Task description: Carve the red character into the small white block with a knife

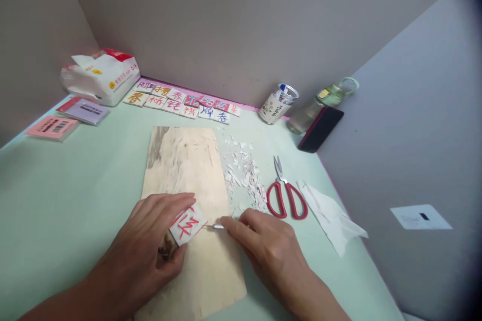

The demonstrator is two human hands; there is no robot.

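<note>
My left hand point(150, 241) grips a small white square tile point(187, 225) by its edges, with a red hand-drawn character on its face. A dark brownish patch shows between the fingers below it; I cannot make out what that is. In my right hand point(263, 243) is a slim carving knife point(217, 226) with a silvery collar, its thin tip at the tile's right corner. Whether the tip touches the tile I cannot tell. Both hands are over a light wooden board point(188, 160), and most of the knife's handle is hidden by the fingers.
White shavings point(244, 175) lie right of the board, beside red-handled scissors point(284, 193) and a crumpled tissue point(333, 215). Along the back are rows of lettered tiles point(173, 105), a tissue pack point(101, 75), a can point(276, 105), a bottle point(305, 115) and a leaning phone point(321, 129).
</note>
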